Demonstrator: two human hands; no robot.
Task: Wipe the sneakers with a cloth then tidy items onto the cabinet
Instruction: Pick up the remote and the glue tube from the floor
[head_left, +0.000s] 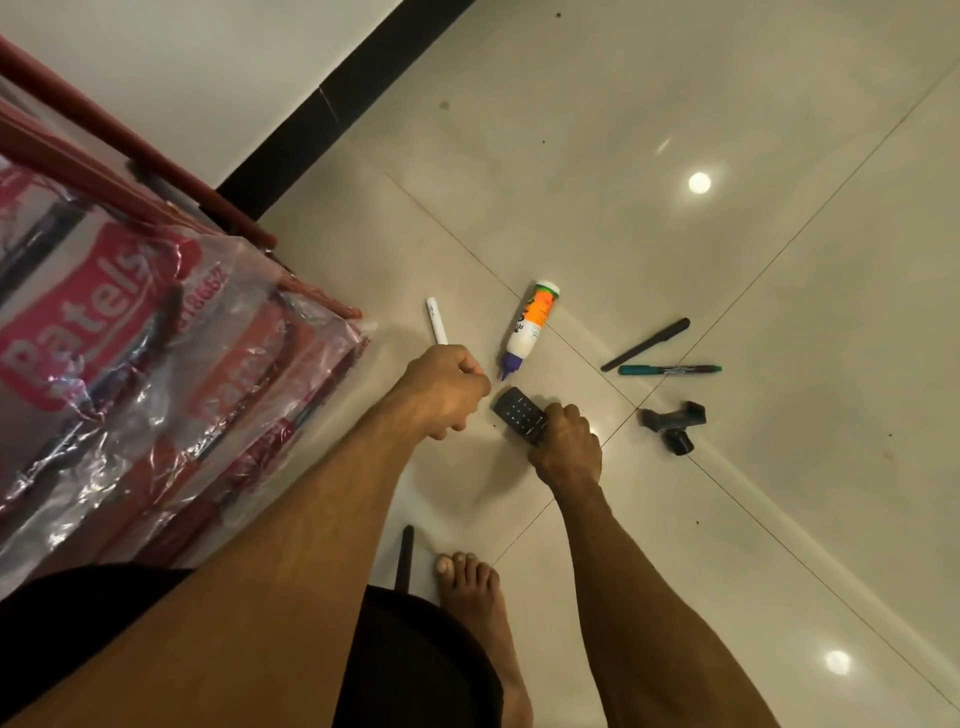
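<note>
Cream tile floor (753, 270): glossy, dark joint lines; carries the loose items.
Left hand (447, 389): fist, fingers curled round the lower end of one white pen (435, 318); the rest of the pen sticks out past the knuckles.
Right hand (566, 447): fingers wrapped round one black remote (518, 414), keypad up, low over the floor; can't tell if it touches the tiles.
Glue bottle (531, 325): one, white with an orange label and purple nozzle, lying on its side just beyond both hands.
Pens on floor: two, one black pen (647, 344) and one teal marker (670, 369), ends nearly meeting, right of the bottle.
Black gadget (674, 425): one, near the marker; kind unclear.
Dark stick (404, 556): one, beside one bare foot (475, 597).
Cabinet (130, 332): one, red frame under a clear plastic cover with red printing, at left against the wall, apart from the floor items.
</note>
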